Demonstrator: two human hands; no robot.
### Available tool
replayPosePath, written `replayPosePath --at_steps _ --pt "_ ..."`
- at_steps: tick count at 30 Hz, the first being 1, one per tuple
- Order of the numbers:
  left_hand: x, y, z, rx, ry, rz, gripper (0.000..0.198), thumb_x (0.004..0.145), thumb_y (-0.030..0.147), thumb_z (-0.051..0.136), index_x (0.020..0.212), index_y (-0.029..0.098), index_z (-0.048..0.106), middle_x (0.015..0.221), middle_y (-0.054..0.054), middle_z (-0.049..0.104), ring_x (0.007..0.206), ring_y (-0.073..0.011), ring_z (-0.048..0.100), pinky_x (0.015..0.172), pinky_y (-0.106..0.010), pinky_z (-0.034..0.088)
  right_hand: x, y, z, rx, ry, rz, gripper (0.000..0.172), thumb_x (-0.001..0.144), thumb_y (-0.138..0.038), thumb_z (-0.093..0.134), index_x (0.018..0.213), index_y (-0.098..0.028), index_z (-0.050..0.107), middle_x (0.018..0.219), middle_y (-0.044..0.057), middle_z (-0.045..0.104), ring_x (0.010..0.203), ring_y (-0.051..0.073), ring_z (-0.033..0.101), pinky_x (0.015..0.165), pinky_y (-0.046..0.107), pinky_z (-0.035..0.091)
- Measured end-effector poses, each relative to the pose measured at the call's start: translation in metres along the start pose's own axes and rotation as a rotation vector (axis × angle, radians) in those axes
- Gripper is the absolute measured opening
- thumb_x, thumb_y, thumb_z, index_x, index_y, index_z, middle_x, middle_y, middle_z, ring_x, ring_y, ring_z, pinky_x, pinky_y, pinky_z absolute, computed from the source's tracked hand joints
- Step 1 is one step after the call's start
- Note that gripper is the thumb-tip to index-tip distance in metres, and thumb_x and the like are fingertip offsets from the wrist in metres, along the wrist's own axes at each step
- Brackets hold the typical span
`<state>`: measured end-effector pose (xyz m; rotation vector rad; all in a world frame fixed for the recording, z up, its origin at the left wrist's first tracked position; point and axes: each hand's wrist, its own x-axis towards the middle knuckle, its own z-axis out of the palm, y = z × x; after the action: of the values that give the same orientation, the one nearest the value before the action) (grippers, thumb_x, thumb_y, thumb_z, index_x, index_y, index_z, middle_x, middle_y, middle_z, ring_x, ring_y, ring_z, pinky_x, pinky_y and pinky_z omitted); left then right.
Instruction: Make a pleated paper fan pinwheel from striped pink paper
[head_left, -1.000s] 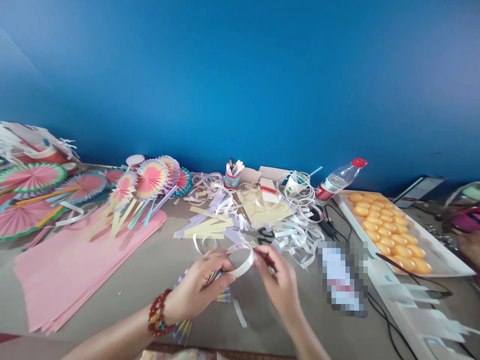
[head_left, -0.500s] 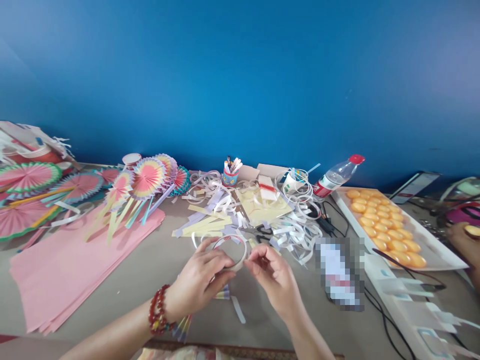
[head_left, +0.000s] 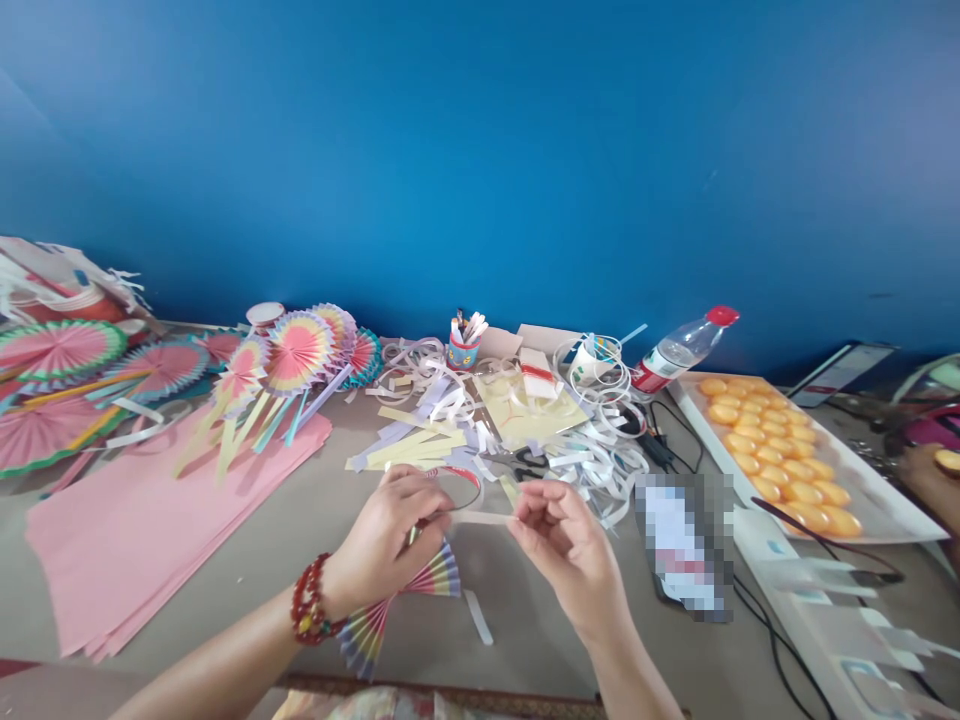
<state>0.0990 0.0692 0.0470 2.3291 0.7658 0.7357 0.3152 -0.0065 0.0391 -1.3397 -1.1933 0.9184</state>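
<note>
My left hand (head_left: 401, 535) is closed round a roll of tape (head_left: 474, 485), which stands out past its fingers. A short length of tape (head_left: 481, 517) runs from the roll to my right hand (head_left: 566, 545), whose thumb and fingertips pinch its end. Below my left hand lies a pleated paper fan (head_left: 435, 578) in pink, yellow and purple, partly covered by the hand and wrist. To the right of the fan, a loose pale strip (head_left: 478, 617) rests on the table.
Pink paper sheets (head_left: 142, 540) and finished pleated paper rounds (head_left: 300, 350) lie left. Behind my hands are paper strips (head_left: 420, 440), scissors (head_left: 529, 462) and a pen cup (head_left: 463, 350). Rightward are a bottle (head_left: 679, 350), a phone (head_left: 682, 545), a tray of orange ovals (head_left: 900, 515) and another person's hand (head_left: 930, 475).
My hands have drawn apart, the right one moving rightward, and a length of tape now stretches between them. The roll has tilted, and more of the pleated fan shows.
</note>
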Motion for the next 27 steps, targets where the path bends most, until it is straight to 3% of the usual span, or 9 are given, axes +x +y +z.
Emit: replayPosePath --at_steps 7,11,20,23,25,27 --pt "0.000 0.000 -0.001 0.026 0.052 0.002 0.014 0.089 0.013 0.048 0.082 0.019 0.059 0.067 0.001 0.058 0.065 -0.0145 0.053 0.083 -0.034 0.038 0.000 0.000 0.001 -0.145 0.000 -0.081 0.011 0.084 -0.029 0.068 0.092 -0.022 0.067 0.080 0.004 0.066 0.073 0.017 0.065 0.068 0.027 0.054" --pt "-0.001 -0.003 0.001 -0.001 0.114 -0.010 0.014 0.088 0.014 0.050 0.079 0.019 0.059 0.066 0.001 0.058 0.064 -0.0143 0.053 0.081 -0.033 0.038 -0.005 0.001 0.006 -0.106 0.030 -0.198 0.004 0.087 -0.021 0.065 0.089 -0.023 0.066 0.081 0.004 0.064 0.076 0.018 0.062 0.068 0.028 0.052" --pt "-0.004 -0.002 0.010 -0.183 0.293 -0.175 0.016 0.081 0.015 0.051 0.068 0.019 0.058 0.060 0.000 0.055 0.066 -0.0163 0.050 0.070 -0.031 0.039 -0.013 -0.002 0.033 0.045 0.092 -0.425 0.022 0.085 -0.004 0.061 0.076 -0.024 0.057 0.078 0.001 0.061 0.074 0.016 0.058 0.069 0.032 0.049" --pt "-0.007 -0.019 0.001 -0.313 0.429 -0.362 0.016 0.082 0.025 0.054 0.070 0.018 0.061 0.064 -0.001 0.059 0.063 -0.0157 0.053 0.063 -0.028 0.042 -0.013 0.002 0.026 0.046 0.182 -0.453 0.022 0.085 -0.006 0.062 0.074 -0.025 0.056 0.078 0.001 0.060 0.076 0.018 0.060 0.074 0.036 0.050" --pt "-0.012 -0.038 -0.013 -0.282 0.609 -0.480 0.021 0.085 0.031 0.049 0.073 0.018 0.061 0.062 0.000 0.059 0.058 -0.0148 0.052 0.058 -0.025 0.042 -0.012 0.006 0.010 0.067 0.328 -0.469 0.021 0.083 -0.008 0.065 0.075 -0.025 0.056 0.079 0.001 0.059 0.084 0.020 0.061 0.079 0.039 0.051" --pt "-0.021 -0.058 -0.029 -0.224 0.619 -0.506 0.020 0.085 0.033 0.053 0.078 0.018 0.064 0.070 -0.001 0.064 0.064 -0.0164 0.056 0.062 -0.026 0.043 -0.011 0.011 -0.009 0.073 0.392 -0.403 0.014 0.084 -0.014 0.067 0.081 -0.025 0.058 0.081 0.002 0.057 0.087 0.020 0.060 0.080 0.038 0.052"
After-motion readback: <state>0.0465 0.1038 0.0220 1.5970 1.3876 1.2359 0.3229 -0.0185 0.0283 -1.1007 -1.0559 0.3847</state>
